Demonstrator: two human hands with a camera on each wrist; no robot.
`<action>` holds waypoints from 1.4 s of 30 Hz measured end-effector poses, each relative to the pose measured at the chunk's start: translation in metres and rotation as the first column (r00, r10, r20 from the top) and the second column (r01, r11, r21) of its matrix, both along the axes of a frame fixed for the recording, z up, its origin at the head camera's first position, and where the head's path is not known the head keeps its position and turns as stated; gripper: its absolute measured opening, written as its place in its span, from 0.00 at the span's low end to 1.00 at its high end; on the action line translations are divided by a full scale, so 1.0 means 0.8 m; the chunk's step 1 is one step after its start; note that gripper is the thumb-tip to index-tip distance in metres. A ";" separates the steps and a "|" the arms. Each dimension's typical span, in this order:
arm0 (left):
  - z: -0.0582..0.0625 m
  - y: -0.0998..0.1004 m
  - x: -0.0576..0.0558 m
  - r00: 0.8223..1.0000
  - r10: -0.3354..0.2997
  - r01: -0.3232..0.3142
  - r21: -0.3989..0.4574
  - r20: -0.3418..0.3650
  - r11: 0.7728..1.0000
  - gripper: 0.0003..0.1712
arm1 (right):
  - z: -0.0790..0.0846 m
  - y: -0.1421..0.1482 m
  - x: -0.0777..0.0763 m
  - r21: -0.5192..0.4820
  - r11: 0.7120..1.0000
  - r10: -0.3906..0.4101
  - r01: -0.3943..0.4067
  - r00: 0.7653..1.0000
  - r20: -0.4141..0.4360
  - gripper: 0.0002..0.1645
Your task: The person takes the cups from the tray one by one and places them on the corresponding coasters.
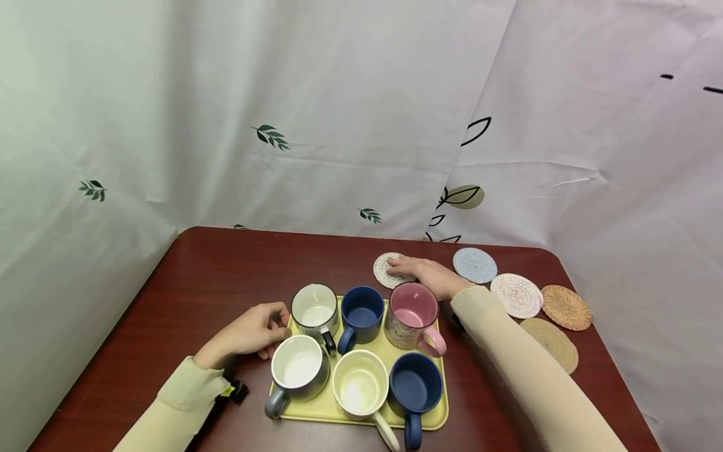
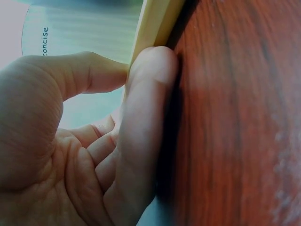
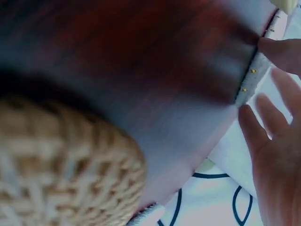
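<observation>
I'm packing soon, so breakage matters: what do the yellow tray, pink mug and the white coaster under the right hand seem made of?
Yellow tray: probably smooth, satin plastic, from its even colour and moulded-looking rim. Pink mug: likely glazed ceramic; its inside shines. White coaster: apparently woven or crocheted fibre, matte, by its textured face; which fibre, I can't tell.

left hand (image 2: pixel 84 155) | pinches yellow rim (image 2: pixel 153 26) between thumb and one finger | that finger lies on the side toward the red-brown wood tabletop (image 2: pixel 230 117), streaked with dark grain | beyond the thumb, a pale, blurred surface (image 2: pixel 84 33) lettered "concise"
</observation>
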State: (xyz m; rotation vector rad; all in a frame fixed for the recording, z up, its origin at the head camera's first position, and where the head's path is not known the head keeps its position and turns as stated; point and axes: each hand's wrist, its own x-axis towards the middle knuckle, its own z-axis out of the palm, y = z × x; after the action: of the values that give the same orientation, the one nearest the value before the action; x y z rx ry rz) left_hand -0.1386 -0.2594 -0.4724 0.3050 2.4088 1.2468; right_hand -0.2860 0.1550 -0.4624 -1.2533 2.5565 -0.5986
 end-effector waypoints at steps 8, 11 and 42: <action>0.001 0.001 -0.001 1.000 -0.006 0.006 -0.003 -0.001 1.000 0.05 | 0.005 0.025 0.001 -0.073 0.997 -0.042 0.036 0.995 -0.085 0.33; 0.001 0.000 -0.002 1.000 -0.007 0.007 -0.006 -0.004 1.000 0.05 | 0.004 0.037 0.002 -0.066 0.996 -0.066 0.059 0.993 -0.101 0.34; -0.002 -0.007 -0.004 0.998 -0.029 0.026 0.055 0.048 0.998 0.08 | 0.015 0.123 0.077 -0.033 0.969 -0.245 0.247 0.924 -0.294 0.29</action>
State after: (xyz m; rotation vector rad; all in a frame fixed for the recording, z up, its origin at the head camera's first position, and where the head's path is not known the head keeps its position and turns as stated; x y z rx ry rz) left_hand -0.1420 -0.2648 -0.4739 0.3186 2.3248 1.2945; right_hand -0.2244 0.2536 -0.4505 -1.0991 2.9931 -0.4812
